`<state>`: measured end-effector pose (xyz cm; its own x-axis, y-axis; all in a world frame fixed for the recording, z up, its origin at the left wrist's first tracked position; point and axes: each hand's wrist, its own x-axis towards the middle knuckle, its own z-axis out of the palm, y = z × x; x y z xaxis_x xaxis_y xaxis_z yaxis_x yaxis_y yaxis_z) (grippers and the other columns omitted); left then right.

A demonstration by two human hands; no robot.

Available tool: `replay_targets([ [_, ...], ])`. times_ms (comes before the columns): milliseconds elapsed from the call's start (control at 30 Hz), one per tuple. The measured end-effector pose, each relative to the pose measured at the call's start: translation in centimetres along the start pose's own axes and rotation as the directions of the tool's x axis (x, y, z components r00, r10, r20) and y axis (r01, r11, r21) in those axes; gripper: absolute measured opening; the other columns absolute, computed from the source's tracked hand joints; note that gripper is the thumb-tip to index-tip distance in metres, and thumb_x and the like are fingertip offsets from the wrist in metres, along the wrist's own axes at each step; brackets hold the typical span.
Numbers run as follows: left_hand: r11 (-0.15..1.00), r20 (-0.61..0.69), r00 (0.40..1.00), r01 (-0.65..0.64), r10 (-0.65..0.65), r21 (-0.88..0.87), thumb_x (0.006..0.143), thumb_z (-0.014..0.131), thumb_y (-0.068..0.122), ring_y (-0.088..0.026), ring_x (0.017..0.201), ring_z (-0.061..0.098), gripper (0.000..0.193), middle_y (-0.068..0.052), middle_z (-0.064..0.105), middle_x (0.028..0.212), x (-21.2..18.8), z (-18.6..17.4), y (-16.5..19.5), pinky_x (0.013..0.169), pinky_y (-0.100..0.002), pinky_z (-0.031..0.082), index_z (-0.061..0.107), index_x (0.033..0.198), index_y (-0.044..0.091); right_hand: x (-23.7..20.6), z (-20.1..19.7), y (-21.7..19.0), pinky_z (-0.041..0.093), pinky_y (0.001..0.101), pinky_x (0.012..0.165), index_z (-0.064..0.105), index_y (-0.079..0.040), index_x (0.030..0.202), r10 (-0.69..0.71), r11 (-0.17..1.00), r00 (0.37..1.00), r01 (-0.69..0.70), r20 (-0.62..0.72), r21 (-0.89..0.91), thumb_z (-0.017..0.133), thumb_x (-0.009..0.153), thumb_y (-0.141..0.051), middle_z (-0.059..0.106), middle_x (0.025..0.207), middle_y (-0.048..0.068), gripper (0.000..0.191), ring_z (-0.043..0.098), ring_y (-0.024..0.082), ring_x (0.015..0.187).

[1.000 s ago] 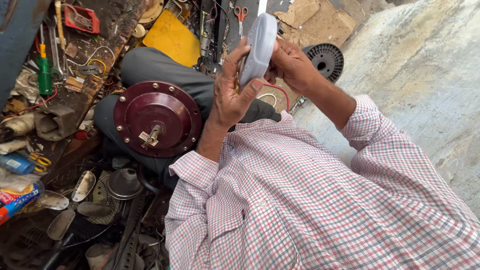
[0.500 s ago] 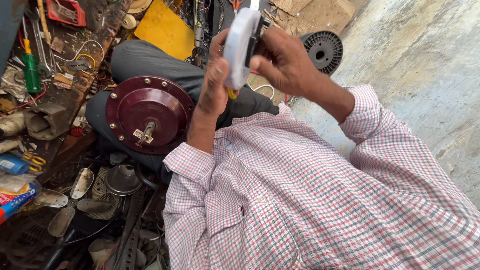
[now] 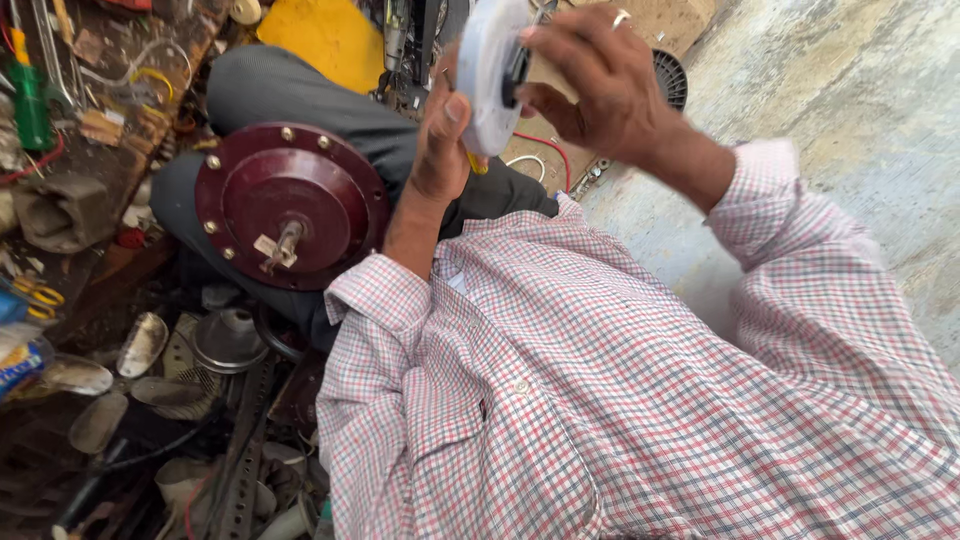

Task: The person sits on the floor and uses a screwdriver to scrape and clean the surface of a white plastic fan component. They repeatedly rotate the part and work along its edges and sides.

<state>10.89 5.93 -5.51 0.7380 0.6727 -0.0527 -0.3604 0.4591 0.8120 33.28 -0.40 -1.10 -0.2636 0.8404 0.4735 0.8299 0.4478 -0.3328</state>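
Observation:
Both my hands hold up a white round disc-shaped cover (image 3: 485,70), seen nearly edge-on, above my lap. My left hand (image 3: 440,140) presses its near face with fingers and thumb, and a yellow tip shows just under this hand. On the far side my right hand (image 3: 600,85), with a ring on one finger, grips over the rim. A maroon round motor housing (image 3: 290,205) with a short shaft and bolts around its edge rests on my thigh, to the left of my left forearm.
A cluttered workbench lies at the left with a green-handled screwdriver (image 3: 30,100), a yellow sheet (image 3: 330,35), metal bowls and caps (image 3: 225,340) and scrap strips. A black ribbed wheel (image 3: 672,78) sits behind my right hand. A rough concrete surface (image 3: 850,90) fills the right.
The white cover has risen and turned more edge-on. My right hand has shifted from behind it to gripping over its rim, while my left hand slid lower on its face.

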Motion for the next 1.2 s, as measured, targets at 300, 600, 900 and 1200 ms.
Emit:
replay_targets([
  [300,0.976,0.013,0.991,-0.135,0.135,0.171,0.100,0.068,0.061,-0.008,0.121,0.060,0.087,-0.007,0.055,0.143,0.7,-0.1,0.0,0.104,-0.022,0.051,0.032,0.163,0.014,0.5,0.7,-1.0,0.059,0.0388,0.080,0.046,0.001,0.138,0.217,0.909,0.948,-0.284,0.234,0.305,0.072,0.108,-0.034,0.067,0.116,0.019,0.053,0.070,0.029,0.101],
  [600,0.988,0.009,0.998,-0.061,0.060,0.144,0.101,0.072,0.054,-0.010,0.102,0.068,0.087,-0.006,0.054,0.150,1.0,0.1,-0.3,0.084,-0.025,0.057,0.030,0.166,0.014,-0.5,1.6,-1.2,0.055,0.0351,0.071,0.030,0.001,0.149,0.555,0.053,0.527,-0.795,0.644,0.605,0.063,0.112,-0.016,0.067,0.114,0.018,0.052,0.068,0.026,0.087],
  [900,0.989,-0.070,0.998,0.005,0.005,0.147,0.100,0.058,0.059,-0.007,0.077,0.061,0.081,-0.001,0.065,0.134,0.4,-0.1,0.5,0.052,-0.020,0.046,0.035,0.163,0.014,-1.1,1.7,-0.1,0.047,0.0405,0.066,0.027,-0.002,0.155,-0.066,0.998,0.970,0.059,0.234,0.039,0.078,0.111,-0.027,0.061,0.112,0.015,0.072,0.062,0.029,0.079],
  [1200,0.983,-0.006,0.995,-0.097,0.099,0.156,0.104,0.071,0.053,-0.007,0.085,0.060,0.075,-0.003,0.060,0.138,1.0,-0.4,-0.6,0.071,-0.024,0.052,0.038,0.159,0.014,-0.4,1.0,-0.3,0.050,0.0421,0.070,0.050,-0.009,0.127,0.149,0.983,0.950,-0.173,0.274,0.063,0.075,0.107,-0.037,0.065,0.095,0.010,0.042,0.065,0.028,0.079],
])
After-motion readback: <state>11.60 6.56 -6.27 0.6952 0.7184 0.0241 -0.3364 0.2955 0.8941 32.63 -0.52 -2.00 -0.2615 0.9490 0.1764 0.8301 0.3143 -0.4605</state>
